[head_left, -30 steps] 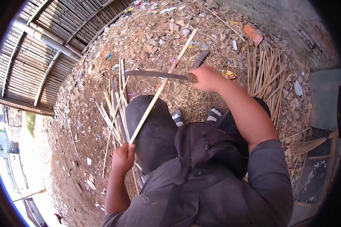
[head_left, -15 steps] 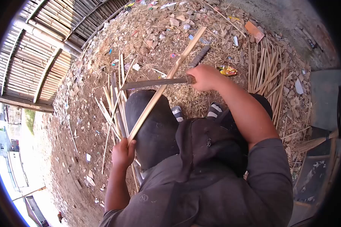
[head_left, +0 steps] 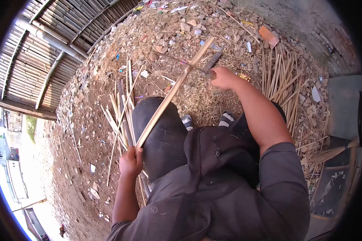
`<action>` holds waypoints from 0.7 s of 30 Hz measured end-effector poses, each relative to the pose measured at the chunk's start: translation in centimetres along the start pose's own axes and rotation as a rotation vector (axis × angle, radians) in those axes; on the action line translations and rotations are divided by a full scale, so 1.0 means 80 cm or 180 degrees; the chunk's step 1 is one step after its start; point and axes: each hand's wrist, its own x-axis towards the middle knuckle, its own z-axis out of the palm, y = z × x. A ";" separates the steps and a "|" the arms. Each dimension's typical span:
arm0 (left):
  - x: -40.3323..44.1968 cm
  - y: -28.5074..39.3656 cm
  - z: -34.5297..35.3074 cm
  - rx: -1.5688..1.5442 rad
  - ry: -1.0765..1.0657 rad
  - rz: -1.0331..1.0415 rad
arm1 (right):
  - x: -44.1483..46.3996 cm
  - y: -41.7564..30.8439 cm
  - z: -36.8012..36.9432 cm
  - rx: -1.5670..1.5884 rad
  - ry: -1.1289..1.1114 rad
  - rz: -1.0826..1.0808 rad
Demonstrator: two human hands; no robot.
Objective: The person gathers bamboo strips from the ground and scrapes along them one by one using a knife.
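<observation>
My left hand [head_left: 130, 162] is closed round the lower end of a pale bamboo strip [head_left: 165, 103], which slants up and away across my left knee. My right hand [head_left: 222, 78] grips the handle of a long knife [head_left: 173, 58]. The thin dark blade crosses the strip near its upper part, seen nearly edge-on. A dark ribbed handle [head_left: 213, 61] lies just beyond my right hand; what it belongs to is unclear.
Split strips lie left of my knee [head_left: 120, 108], and a larger pile [head_left: 283, 76] lies at the right. A bamboo wall [head_left: 40, 52] stands at the left. Rubble and litter cover the ground, with an orange brick [head_left: 268, 37] near the wall.
My right hand has shifted slightly right, and the blade has turned from its broad side to nearly edge-on, tip higher. The strip's far end swung right, then dropped back a little.
</observation>
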 end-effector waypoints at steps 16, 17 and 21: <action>0.008 -0.005 -0.017 0.0071 0.0042 0.0128 | 0.001 0.006 -0.026 0.0076 0.0212 0.0456; 0.008 -0.004 -0.018 0.0054 0.0021 0.0122 | -0.007 -0.014 -0.031 -0.0013 0.0026 0.0501; 0.009 -0.005 -0.012 -0.0001 0.0015 0.0209 | -0.038 -0.076 -0.020 -0.0764 -0.0232 -0.0517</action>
